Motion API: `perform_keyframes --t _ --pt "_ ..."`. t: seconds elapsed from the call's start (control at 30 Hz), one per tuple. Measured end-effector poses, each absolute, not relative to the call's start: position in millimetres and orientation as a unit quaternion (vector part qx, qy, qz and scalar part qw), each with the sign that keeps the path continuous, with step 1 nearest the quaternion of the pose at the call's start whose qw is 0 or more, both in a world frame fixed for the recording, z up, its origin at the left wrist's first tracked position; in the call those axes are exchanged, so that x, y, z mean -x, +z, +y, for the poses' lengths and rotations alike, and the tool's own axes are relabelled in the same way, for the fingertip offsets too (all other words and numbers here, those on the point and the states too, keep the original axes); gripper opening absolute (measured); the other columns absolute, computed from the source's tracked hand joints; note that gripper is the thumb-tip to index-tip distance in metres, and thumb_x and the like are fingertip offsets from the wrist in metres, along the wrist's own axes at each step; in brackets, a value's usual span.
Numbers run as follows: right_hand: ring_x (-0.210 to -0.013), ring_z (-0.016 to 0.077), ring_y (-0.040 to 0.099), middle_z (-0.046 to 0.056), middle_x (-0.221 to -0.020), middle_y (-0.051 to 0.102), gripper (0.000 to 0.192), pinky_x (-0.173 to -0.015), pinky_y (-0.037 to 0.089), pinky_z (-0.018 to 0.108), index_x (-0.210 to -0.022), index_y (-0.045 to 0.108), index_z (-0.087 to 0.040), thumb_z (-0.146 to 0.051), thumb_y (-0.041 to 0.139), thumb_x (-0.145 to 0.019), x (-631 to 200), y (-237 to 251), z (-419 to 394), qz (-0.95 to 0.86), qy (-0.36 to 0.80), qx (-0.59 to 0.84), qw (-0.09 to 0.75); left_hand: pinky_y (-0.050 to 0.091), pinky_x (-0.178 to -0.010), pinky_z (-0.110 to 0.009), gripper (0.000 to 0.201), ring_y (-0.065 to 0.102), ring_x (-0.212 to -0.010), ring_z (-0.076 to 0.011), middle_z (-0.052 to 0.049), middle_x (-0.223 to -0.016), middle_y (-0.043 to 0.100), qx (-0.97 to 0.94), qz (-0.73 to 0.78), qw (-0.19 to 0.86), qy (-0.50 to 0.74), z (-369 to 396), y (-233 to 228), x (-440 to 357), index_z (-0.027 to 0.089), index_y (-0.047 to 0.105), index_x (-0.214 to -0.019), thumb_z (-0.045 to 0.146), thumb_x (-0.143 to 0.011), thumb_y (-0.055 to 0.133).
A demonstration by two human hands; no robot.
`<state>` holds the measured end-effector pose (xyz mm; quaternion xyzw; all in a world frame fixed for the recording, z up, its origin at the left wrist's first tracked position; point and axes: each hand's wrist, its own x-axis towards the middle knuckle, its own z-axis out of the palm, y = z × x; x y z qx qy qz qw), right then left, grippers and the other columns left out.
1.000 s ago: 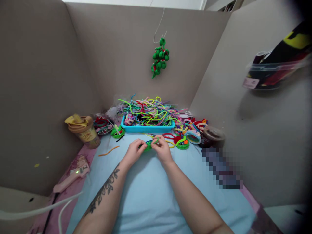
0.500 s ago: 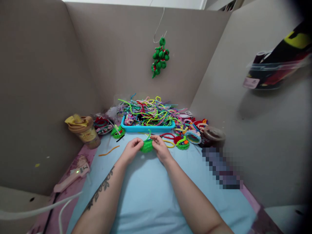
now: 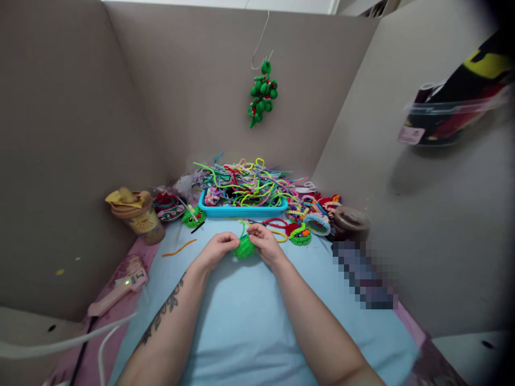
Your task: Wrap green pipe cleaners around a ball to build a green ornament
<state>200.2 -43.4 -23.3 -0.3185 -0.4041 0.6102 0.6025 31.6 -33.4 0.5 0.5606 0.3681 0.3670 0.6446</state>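
A fuzzy green pipe-cleaner piece, rounded and coiled, is held above the blue cloth between my two hands. My left hand pinches its left edge with thumb and fingertips. On the opposite side, my right hand has its fingers closed on the upper right edge. A thin green end sticks up from the piece between the hands. Just behind my right hand lie a red looped handle and a yellow one, partly hidden. A green, red and orange pipe-cleaner figure sits right of them.
A blue tray heaped with pipe cleaners stands at the back. On the left are a green figure, an orange pipe cleaner, a lidded cup and a pink glue gun. A jar and a pixelated object sit right.
The green piece has tipped and sunk slightly, showing more of its rounded face. My left fingers have shifted slightly right along its edge. The view has moved a little.
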Motion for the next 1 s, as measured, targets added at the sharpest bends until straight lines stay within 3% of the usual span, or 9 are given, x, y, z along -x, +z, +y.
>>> perform_keyframes --t 0.2,0.3,0.47,0.63,0.77,1.0 --pt "-0.058 0.0107 0.056 -0.002 -0.068 0.062 0.022 -0.056 0.044 0.022 -0.08 0.06 -0.019 -0.018 0.071 -0.061 -203.8 -23.7 -40.7 -0.261 0.675 0.279 0.631 0.041 -0.073 -0.028 0.039 0.056 -0.072 -0.0163 -0.007 -0.078 0.065 -0.517 0.34 0.685 0.385 -31.5 1.0 -30.1 0.012 0.067 -0.082 0.048 -0.071 0.062" --pt "-0.063 0.0126 0.06 -0.001 -0.072 0.065 0.021 -0.061 0.048 0.025 -0.082 0.058 -0.019 -0.013 0.066 -0.064 -207.2 -26.3 -37.2 -0.187 0.712 0.255 0.627 0.041 -0.08 -0.03 0.038 0.058 -0.083 -0.0192 -0.01 -0.088 0.066 -0.52 0.32 0.696 0.377 -31.1 1.6 -28.2 0.011 0.068 -0.089 0.044 -0.07 0.065" --pt "-0.065 0.013 0.062 0.0 -0.074 0.067 0.022 -0.064 0.05 0.026 -0.086 0.057 -0.019 -0.008 0.06 -0.067 -207.4 -32.4 -33.4 -0.169 0.739 0.231 0.61 0.041 -0.074 -0.027 0.031 0.056 -0.072 -0.0142 -0.005 -0.077 0.065 -0.497 0.331 0.696 0.398 -33.5 2.5 -31.0 0.012 0.067 -0.082 0.035 -0.063 0.074" --pt "-0.063 0.013 0.062 0.0 -0.074 0.067 0.02 -0.061 0.052 0.026 -0.087 0.057 -0.019 -0.01 0.061 -0.07 -204.0 -36.9 -33.0 -0.19 0.747 0.242 0.589 0.038 -0.06 -0.02 0.025 0.049 -0.059 -0.0083 0.001 -0.062 0.056 -0.466 0.317 0.714 0.414 -34.4 -0.5 -36.1 0.011 0.061 -0.069 0.034 -0.066 0.072" --pt "-0.066 0.0148 0.063 0.002 -0.078 0.067 0.019 -0.062 0.053 0.029 -0.089 0.057 -0.018 -0.012 0.062 -0.071 -200.4 -35.6 -34.2 -0.198 0.758 0.23 0.578 0.038 -0.058 -0.02 0.024 0.05 -0.059 -0.0078 0.001 -0.063 0.056 -0.43 0.329 0.725 0.425 -32.3 -5.7 -36.7 0.012 0.059 -0.069 0.034 -0.07 0.069" --pt "-0.071 0.0169 0.064 0.002 -0.081 0.069 0.024 -0.063 0.054 0.032 -0.092 0.057 -0.018 -0.008 0.059 -0.07 -198.3 -36.4 -30.5 -0.161 0.764 0.236 0.579 0.045 -0.074 -0.028 0.033 0.06 -0.081 -0.0156 -0.009 -0.097 0.066 -0.386 0.275 0.778 0.412 -31.7 -7.8 -36.9 0.015 0.062 -0.103 0.03 -0.074 0.066"
